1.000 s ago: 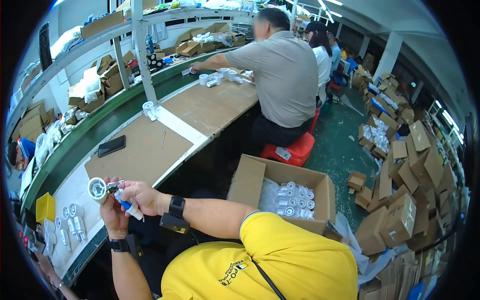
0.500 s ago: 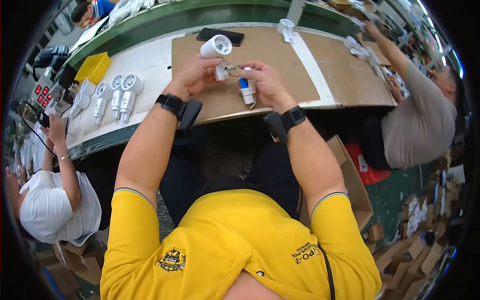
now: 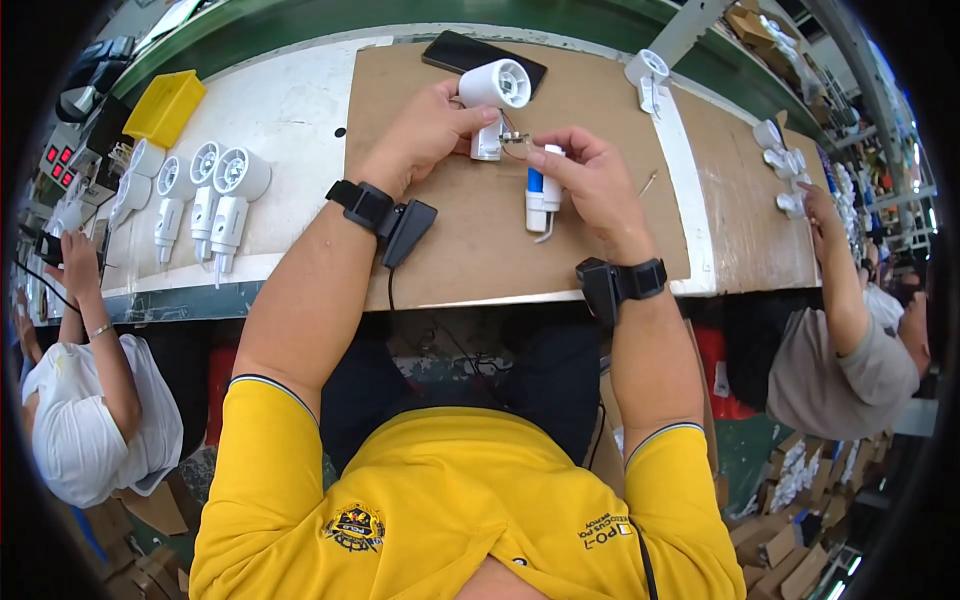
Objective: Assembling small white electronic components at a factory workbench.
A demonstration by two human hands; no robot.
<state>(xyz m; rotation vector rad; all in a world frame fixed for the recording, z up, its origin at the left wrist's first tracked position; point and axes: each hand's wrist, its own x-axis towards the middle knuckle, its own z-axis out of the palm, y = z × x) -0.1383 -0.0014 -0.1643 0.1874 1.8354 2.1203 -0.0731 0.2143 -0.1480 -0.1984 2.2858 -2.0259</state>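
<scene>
My left hand [image 3: 425,132] grips a white handheld fan [image 3: 493,85] with a round, open head, raised over the brown board. Its short white stem points toward me, and a small piece of metal or circuitry with thin wires shows beside it. In my right hand [image 3: 600,185] is a white handle part [image 3: 543,200] with a blue cylinder, perhaps a battery, along one side. A short white cord hangs from its lower end. The thumb and forefinger of that hand pinch close to the wires; exactly what they pinch is too small to make out.
A brown board [image 3: 420,235] covers the bench before me, with a black phone [image 3: 485,62] at its far edge. Several white fans [image 3: 240,175] lie on the left, near a yellow bin [image 3: 165,107]. Another fan [image 3: 647,68] lies far right. Co-workers sit on both sides.
The view has shifted, so the bench appears larger and lower. My hands still hold the fan and the handle part close together. The right-hand co-worker's raised arm has come down.
</scene>
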